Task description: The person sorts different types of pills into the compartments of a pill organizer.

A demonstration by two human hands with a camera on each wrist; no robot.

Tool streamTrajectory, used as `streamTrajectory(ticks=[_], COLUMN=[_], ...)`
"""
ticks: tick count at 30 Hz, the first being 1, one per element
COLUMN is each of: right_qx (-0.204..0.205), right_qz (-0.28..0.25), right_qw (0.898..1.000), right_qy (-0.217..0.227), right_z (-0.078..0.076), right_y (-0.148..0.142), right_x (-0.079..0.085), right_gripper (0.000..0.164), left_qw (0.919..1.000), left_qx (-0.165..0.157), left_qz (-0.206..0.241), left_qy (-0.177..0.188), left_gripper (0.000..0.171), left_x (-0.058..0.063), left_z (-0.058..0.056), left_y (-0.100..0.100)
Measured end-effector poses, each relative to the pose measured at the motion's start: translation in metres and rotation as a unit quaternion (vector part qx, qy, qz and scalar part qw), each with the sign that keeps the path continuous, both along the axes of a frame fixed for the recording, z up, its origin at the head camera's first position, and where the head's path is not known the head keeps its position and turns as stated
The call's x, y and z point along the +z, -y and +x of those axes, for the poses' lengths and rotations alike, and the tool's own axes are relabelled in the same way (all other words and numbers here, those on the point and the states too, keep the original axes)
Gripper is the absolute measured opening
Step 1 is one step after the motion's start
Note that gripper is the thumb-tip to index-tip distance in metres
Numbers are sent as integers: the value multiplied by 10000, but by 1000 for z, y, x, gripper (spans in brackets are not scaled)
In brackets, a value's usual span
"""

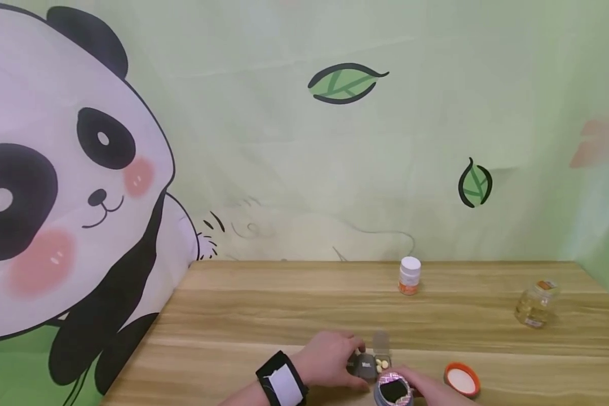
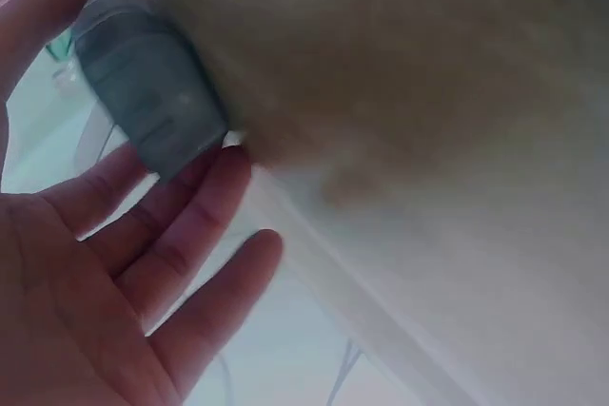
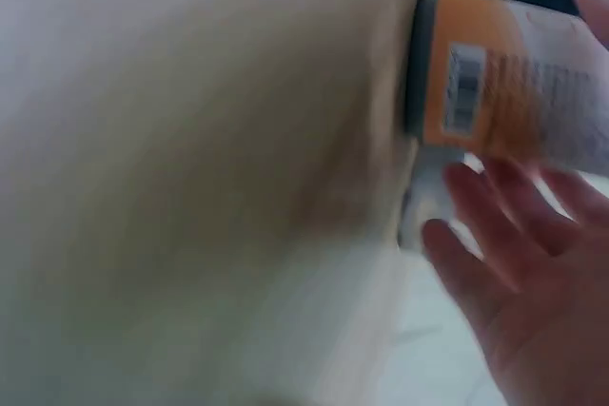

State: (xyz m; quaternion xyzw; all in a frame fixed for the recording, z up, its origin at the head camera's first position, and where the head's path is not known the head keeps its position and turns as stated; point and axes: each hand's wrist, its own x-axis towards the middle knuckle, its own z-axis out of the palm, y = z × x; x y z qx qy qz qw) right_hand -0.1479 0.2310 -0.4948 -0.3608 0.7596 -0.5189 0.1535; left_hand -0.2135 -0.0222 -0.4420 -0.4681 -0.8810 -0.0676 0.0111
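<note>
Presently our left hand [image 1: 330, 360] gripped the pill box [image 1: 366, 365] on the table [image 1: 284, 316] | our right hand [image 3: 533, 278] grasped the open bottle [image 3: 519, 78] just beside it | we judged both light and stiff, the box prone to slide, best held across its sides, the bottle round its body.

bottle [image 1: 379, 393]: cut off below | label print [image 3: 552, 83]: blurred, seemingly text | pill box [image 1: 367, 366]: partly behind left hand [image 1: 331, 360]

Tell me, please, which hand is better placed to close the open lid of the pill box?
Probably the left hand: it holds the pill box, near the open lid. The right hand looks occupied, gripping the open bottle.
</note>
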Motion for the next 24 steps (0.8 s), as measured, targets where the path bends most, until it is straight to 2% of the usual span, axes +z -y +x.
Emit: streamTrajectory(ticks=[3,4,6,8,9,11,13,16,17,19,20,22,23,24], right_qx=[-121,-155,-353,-602,-754,-1177,-1533,-1945,-1982,-1990,-1972,-1978,-1977,-1975], right_qz=[392,503,703,789,828,1061,1377,1959,2093,2423,2572,2909,3070,3221], right_qw=[9991,9986,9952,9868,9794,9564,9320,9091,9073,9101,9108,9053,9028,9000], right_qy=[110,-7,-580,-1279,-1681,-2453,-2982,-3120,-3061,-2708,-2556,-2382,-2271,-2172], right_z=[-4,-4,-3,0,2,7,13,21,22,22,22,20,19,19], right_y=[-19,-26,-40,-52,-57,-62,-64,-64,-64,-63,-63,-63,-63,-64], right_x=[-20,-23,-31,-28,-24,-10,8,29,33,39,40,40,39,39], right_gripper=[52,52,53,56,59,61,62,57,57,56,56,60,62,65], left_qw=[9975,9958,9920,9844,9790,9631,9423,9157,9081,8974,8956,8951,8988,9065], left_qx=[233,277,262,83,-61,-352,-619,-897,-958,-1052,-1075,-1049,-1034,-1028], left_qz=[296,421,691,1048,1238,1558,1753,1818,1810,1768,1732,1639,1569,1478], left_qy=[605,770,1028,1408,1619,2164,2783,3470,3654,3903,3954,4011,3960,3819], left_gripper=[60,63,67,67,66,65,66,69,70,72,72,71,71,70], left_x=[4,6,11,17,19,23,24,21,19,15,13,11,10,10], left_z=[4,6,12,18,21,27,31,33,33,33,33,33,34,35], left_y=[9,11,15,17,17,14,9,-1,-3,-8,-9,-11,-12,-12])
